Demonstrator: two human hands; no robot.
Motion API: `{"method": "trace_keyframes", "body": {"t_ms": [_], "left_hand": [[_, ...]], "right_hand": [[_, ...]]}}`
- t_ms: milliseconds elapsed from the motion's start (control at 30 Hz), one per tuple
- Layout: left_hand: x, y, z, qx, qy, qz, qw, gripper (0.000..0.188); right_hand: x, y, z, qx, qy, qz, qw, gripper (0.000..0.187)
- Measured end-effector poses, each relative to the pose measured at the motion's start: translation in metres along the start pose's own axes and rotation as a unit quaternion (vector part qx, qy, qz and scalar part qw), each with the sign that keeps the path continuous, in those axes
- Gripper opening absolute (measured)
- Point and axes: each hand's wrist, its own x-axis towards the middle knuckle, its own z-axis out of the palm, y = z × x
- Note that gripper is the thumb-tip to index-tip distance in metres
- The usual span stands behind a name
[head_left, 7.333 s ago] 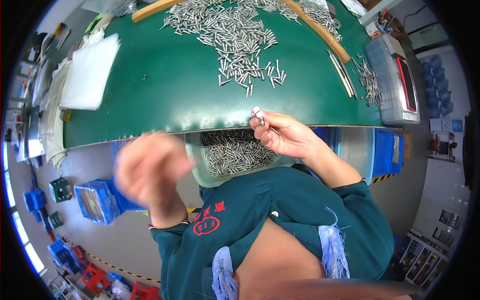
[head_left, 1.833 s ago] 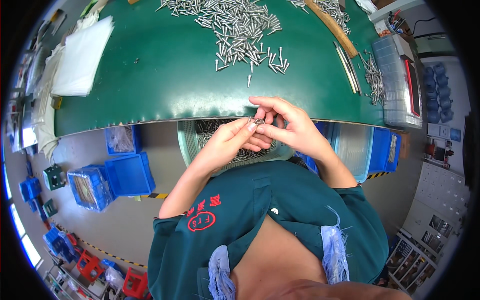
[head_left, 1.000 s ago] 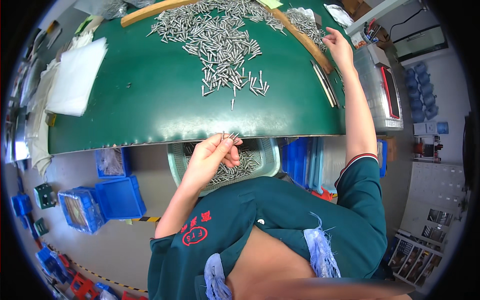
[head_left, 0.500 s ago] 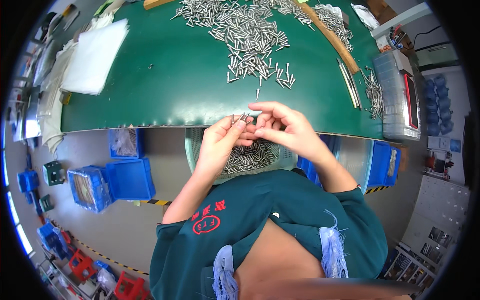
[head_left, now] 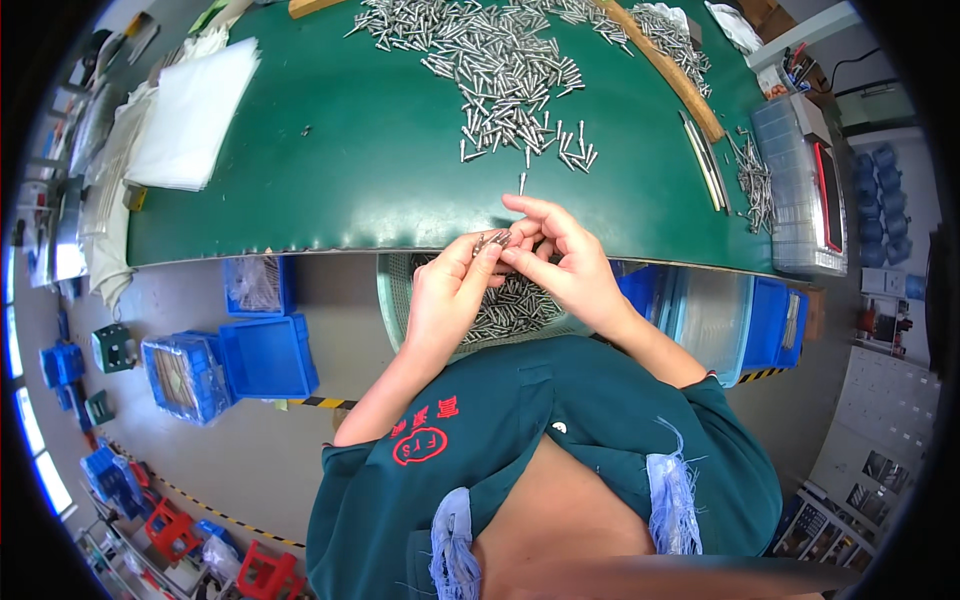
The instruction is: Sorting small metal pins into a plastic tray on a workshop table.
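Observation:
My left hand (head_left: 448,295) is closed on several small metal pins (head_left: 490,242), pinched between thumb and fingers above the table's near edge. Against them come the fingertips of my right hand (head_left: 575,268). Its thumb and fingers are curled together, with the index finger lifted on top; whatever lies between them is hidden. Just beyond my hands a single metal pin (head_left: 522,184) lies on the green table (head_left: 350,190). Farther back spreads a big heap of similar pins (head_left: 500,65). Below my hands, a pale green basket (head_left: 392,305) holds many more pins (head_left: 515,312).
A wooden strip (head_left: 672,75) borders the heap on the right. Pen-like rods (head_left: 704,160), another small pile of metal pieces (head_left: 752,175) and a clear plastic case (head_left: 785,185) lie beyond. White sheets (head_left: 200,115) rest at the left. Blue bins (head_left: 265,360) stand on the floor.
My hands have drawn closer together, and the right fingertips now meet the pins in my left hand. The whole view has shifted slightly.

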Motion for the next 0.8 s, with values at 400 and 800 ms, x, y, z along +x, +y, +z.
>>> {"method": "trace_keyframes", "body": {"t_ms": [400,800], "left_hand": [[0.0,0.003,-0.001,-0.021,-0.028,0.0,0.999,0.027],[-0.008,0.022,-0.001,0.258,-0.013,0.086,0.962,0.023]], "right_hand": [[0.0,-0.005,0.0,-0.092,0.032,-0.053,0.994,0.025],[-0.004,-0.001,0.005,-0.098,0.005,-0.102,0.99,0.017]]}}
